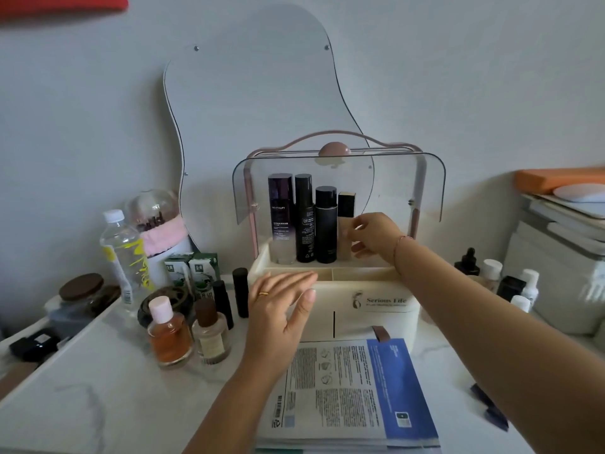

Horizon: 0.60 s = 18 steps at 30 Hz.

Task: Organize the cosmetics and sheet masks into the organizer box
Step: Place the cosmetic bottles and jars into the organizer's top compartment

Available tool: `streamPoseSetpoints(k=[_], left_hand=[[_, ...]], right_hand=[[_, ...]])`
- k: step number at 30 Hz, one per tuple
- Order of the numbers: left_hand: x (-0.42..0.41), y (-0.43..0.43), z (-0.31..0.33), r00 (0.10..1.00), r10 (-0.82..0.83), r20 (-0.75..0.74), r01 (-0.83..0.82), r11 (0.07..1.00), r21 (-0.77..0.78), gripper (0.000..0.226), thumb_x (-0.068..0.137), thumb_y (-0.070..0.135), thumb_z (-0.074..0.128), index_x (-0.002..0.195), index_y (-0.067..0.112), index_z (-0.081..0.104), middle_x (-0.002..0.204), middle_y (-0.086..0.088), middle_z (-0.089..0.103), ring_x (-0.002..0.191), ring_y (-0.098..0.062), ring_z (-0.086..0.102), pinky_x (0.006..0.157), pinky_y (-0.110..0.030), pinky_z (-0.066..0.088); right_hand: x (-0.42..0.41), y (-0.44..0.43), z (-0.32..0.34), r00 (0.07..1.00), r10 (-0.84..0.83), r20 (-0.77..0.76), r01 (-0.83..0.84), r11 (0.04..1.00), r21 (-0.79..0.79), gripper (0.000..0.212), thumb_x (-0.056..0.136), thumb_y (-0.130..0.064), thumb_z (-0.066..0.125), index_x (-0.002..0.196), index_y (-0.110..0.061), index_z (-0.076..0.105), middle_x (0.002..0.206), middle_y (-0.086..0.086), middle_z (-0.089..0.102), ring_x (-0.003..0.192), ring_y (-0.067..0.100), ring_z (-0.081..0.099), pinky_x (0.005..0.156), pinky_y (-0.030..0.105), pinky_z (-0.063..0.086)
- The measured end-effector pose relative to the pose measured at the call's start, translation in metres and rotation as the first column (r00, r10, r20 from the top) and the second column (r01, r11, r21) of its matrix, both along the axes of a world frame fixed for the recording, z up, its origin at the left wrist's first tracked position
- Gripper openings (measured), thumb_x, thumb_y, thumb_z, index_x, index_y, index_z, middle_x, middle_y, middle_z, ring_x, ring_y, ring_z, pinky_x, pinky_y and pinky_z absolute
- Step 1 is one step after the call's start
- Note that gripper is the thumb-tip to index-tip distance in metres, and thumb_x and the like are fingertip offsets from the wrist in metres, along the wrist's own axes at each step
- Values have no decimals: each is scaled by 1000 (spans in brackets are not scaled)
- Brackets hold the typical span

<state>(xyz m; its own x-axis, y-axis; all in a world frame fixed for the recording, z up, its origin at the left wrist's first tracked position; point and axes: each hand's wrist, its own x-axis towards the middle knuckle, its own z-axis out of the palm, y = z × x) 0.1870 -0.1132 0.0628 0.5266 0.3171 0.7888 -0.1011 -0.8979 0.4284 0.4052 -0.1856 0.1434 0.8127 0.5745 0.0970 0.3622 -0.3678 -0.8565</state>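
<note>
Tabletop [108,385], seemingly marble, grey wall [458,77].

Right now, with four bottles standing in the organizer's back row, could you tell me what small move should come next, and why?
Probably let the right hand release the beige bottle; it already stands upright beside the black bottle in the organizer box. The left hand hovers open and empty by the front tray, near the black tubes on the table, likely next.

White marble-look table [108,388]: organizer box [360,303] sits mid-back, sheet masks [347,394] right in front, 2 perfume bottles [190,335] just left.
</note>
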Motion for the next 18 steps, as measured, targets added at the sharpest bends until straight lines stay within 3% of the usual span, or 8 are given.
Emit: streamPoseSetpoints(k=[4, 10, 14, 18], left_hand=[[1, 1, -1, 1000, -1, 12, 1, 1000, 10, 46, 97, 50, 33, 118, 25, 65, 120, 20, 61, 117, 4, 51, 108, -23, 21], [0, 1, 0, 1000, 0, -7, 0, 1000, 16, 47, 97, 48, 33, 117, 22, 67, 119, 16, 64, 117, -2, 54, 108, -23, 21], [1, 2, 0, 1000, -11, -19, 11, 1000, 7, 42, 96, 44, 35, 118, 25, 65, 121, 17, 62, 118, -2, 53, 110, -29, 23], [1, 4, 1, 1000, 1, -11, -1, 1000, 22, 44, 97, 46, 33, 118, 22, 64, 120, 15, 62, 117, -4, 53, 107, -42, 30]], right_hand=[[0, 1, -3, 995, -24, 94, 25, 1000, -10, 19, 86, -3, 59, 104, -8, 59, 93, 10, 64, 62, 15, 64, 51, 19, 55], [-8, -3, -3, 987, -61, 149, 72, 995, -74, 31, 86, -3, 57, 116, -8, 58, 96, 14, 70, 79, 23, 68, 83, 37, 57], [-32, -23, 8, 935, -33, 352, 87, 987, -138, 39, 91, -16, 55, 129, -7, 51, 124, 9, 60, 109, 23, 57, 92, 29, 45], [-80, -91, -4, 850, -76, 520, 5, 991, 137, 29, 89, -18, 58, 118, -21, 60, 105, -10, 64, 92, 2, 61, 77, 10, 48]])
